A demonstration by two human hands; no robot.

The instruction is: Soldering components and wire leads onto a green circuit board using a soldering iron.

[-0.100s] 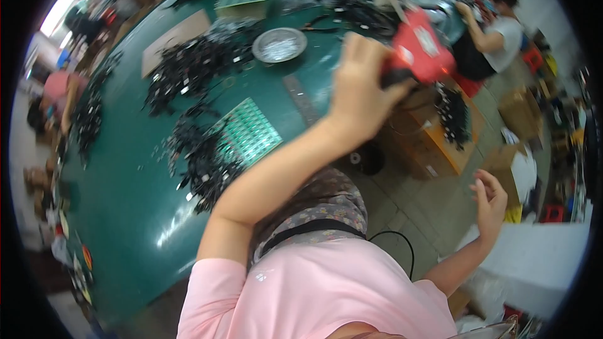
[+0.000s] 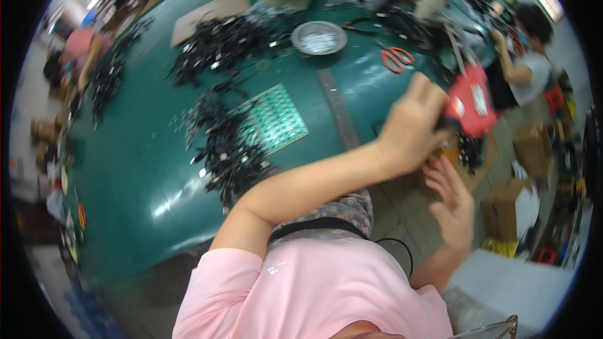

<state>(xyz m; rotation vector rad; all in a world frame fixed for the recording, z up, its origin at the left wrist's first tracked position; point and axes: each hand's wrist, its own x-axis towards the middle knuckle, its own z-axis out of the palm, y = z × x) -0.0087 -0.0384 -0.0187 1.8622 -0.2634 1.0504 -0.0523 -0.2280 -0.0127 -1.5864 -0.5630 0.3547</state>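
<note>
My left hand (image 2: 416, 127) is closed around the black grip of a red hand tool that looks like a glue gun (image 2: 472, 102), raised beyond the table's right edge. A pale stick stands up behind the red body. Just below, my right hand (image 2: 452, 204) has its fingers stretched and spread, with nothing seen in them; the fingertips come close to the left hand's underside, and whether they touch cannot be made out. Past the tool hangs a bunch of small black parts (image 2: 471, 152), over an orange-brown surface mostly hidden by my hands.
On the green table (image 2: 144, 169) lie heaps of black cables (image 2: 220, 47), a green gridded board (image 2: 276, 119), a metal ruler (image 2: 337, 110), a metal dish (image 2: 318, 37) and orange-handled scissors (image 2: 397, 59). A co-worker (image 2: 531, 56) sits far right; cardboard boxes (image 2: 505, 210) stand right.
The view has shifted, so the table things appear farther right. My left hand has come lower with the red tool. My right hand has risen inward, close beneath the left.
</note>
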